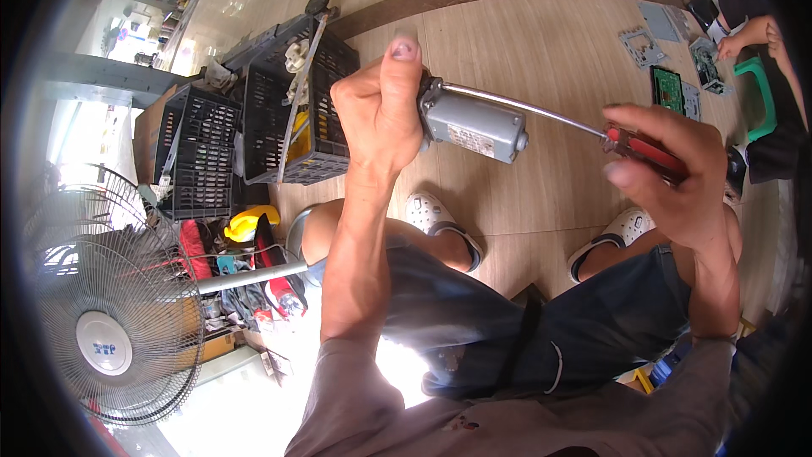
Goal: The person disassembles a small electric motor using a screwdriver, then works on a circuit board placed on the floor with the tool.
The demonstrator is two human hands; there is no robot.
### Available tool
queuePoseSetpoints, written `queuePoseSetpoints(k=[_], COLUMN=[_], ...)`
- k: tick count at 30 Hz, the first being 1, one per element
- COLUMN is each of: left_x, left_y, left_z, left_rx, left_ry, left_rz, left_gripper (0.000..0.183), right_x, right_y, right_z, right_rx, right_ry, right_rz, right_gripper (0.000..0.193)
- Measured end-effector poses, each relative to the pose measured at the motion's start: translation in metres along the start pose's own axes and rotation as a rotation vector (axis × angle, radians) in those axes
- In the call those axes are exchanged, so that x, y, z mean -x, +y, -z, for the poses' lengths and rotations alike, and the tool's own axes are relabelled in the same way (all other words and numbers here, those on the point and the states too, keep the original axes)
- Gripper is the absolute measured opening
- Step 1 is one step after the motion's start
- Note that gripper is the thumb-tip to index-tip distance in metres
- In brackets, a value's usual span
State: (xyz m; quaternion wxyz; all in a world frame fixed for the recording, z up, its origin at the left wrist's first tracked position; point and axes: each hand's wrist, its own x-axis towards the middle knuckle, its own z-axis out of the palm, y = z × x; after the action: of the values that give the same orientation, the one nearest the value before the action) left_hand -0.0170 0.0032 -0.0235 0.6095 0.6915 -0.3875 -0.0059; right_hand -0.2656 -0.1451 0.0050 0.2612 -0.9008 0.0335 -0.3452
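Note:
My left hand (377, 114) is closed around one end of a grey cylindrical electric motor (475, 127), thumb up. The motor has a pale label on its side and a small round boss at its free end. My right hand (687, 182) grips the red and black handle of a screwdriver (647, 154) between thumb and fingers. Its long metal shaft runs leftward along the motor's upper side. The tip meets the dark end fitting beside my left hand; whether it sits in a screw is too small to tell. The motor's left end is hidden in my palm.
Black plastic crates (296, 101) stand on the floor at left, near a standing fan (106, 343). A yellow object (252, 223) lies among clutter below them. At right, another person's hand (748, 36) is near metal parts, a green circuit board (667, 90) and a green stool (755, 97).

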Motion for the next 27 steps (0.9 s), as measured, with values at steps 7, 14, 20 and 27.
queuePoseSetpoints(k=[7, 14, 20, 27], left_x=[0.002, 0.003, -0.002, -0.001], left_y=[-0.002, -0.005, 0.000, -0.001], left_z=[-0.004, -0.001, 0.002, 0.002], left_rx=[-0.068, -0.162, -0.137, -0.202], left_ry=[-0.037, -0.036, -0.035, -0.044], left_rz=[-0.061, -0.026, -0.070, -0.118], left_gripper=[0.057, 0.057, 0.056, 0.055], right_x=[-0.003, -0.010, -0.011, 0.001], right_y=[-0.006, 0.000, -0.012, 0.001], right_z=[0.007, 0.007, 0.011, -0.003], right_rx=[-0.243, 0.101, -0.303, -0.347], right_ry=[0.008, 0.012, 0.044, -0.348], right_rz=[-0.355, 0.261, -0.418, -0.499], right_gripper=[0.017, 0.024, 0.022, 0.023])
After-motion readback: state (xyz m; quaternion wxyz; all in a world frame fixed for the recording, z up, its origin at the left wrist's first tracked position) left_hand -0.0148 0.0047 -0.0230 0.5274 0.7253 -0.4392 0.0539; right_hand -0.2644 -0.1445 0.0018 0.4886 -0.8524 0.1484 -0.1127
